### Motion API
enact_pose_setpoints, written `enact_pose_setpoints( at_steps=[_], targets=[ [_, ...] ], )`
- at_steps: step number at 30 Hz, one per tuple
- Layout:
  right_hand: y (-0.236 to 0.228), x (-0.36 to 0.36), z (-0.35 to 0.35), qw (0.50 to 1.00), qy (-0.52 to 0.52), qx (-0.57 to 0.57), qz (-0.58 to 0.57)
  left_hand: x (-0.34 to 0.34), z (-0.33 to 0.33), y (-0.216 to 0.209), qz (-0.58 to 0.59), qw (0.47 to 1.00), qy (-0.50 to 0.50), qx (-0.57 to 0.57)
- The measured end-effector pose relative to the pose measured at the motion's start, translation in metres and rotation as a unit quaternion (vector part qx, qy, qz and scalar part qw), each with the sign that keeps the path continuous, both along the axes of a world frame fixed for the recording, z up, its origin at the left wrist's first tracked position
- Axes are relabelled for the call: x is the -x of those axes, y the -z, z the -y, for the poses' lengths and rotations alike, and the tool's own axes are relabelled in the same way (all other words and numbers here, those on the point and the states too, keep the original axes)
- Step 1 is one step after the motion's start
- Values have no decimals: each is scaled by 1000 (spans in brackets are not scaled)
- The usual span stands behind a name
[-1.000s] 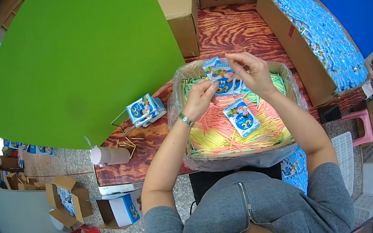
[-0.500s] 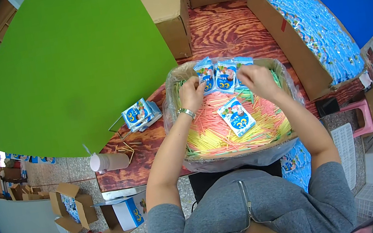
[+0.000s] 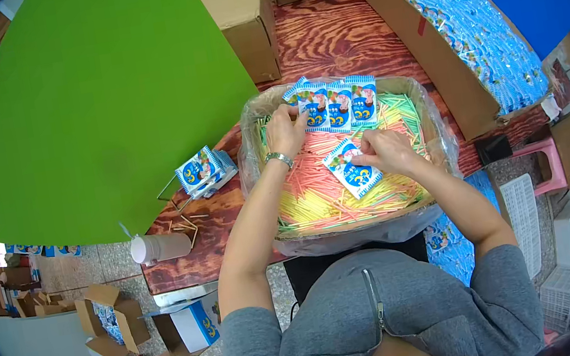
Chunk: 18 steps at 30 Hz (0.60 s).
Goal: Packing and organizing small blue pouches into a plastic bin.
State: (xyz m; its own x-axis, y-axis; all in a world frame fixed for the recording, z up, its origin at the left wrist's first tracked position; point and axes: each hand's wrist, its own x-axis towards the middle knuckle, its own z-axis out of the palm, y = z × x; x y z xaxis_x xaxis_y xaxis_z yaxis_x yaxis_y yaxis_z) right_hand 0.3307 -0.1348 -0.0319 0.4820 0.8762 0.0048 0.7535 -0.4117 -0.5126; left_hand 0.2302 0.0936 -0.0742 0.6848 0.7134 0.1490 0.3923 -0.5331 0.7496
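Note:
A plastic-lined box [image 3: 429, 127] in front of me is filled with thin pink, yellow and green sticks [image 3: 311, 200]. Along its far side several blue-and-white packets [image 3: 339, 106] lie in an overlapping row. My left hand [image 3: 284, 132] is closed at the left edge of this row, its fingertips on a packet [image 3: 314, 108]. Nearer to me, one separate packet [image 3: 355, 173] lies tilted on the sticks. My right hand [image 3: 389, 152] is closed at its upper right edge, thumb across the front; the fingers underneath are partly hidden.
To the left, a small wire stand [image 3: 169, 190] holds stacked packets [image 3: 199, 172] beside a pale bottle [image 3: 162, 247]. A large green board [image 3: 103, 110] rises behind them. A long carton [image 3: 433, 43] full of blue packets stands at the right, with closed cartons [image 3: 250, 42] at the back.
My right hand has come down from the row's right end to the separate packet. My left hand stays at the row's left end, where the packets now sit slightly rearranged. The view has shifted slightly.

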Motion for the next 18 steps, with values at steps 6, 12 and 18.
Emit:
enact_pose_setpoints(
  at_steps=[6,12,18],
  targets=[
    [4,-4,2,999,-26,8,28,13,7,-11,27,992,-8,-121],
    [-22,-4,8,973,-91,-138,160,57,38,-38,107,991,73,33],
    [-83,20,-43,968,-78,-225,-81,87,48,-57,208,927,157,269]
  ],
)
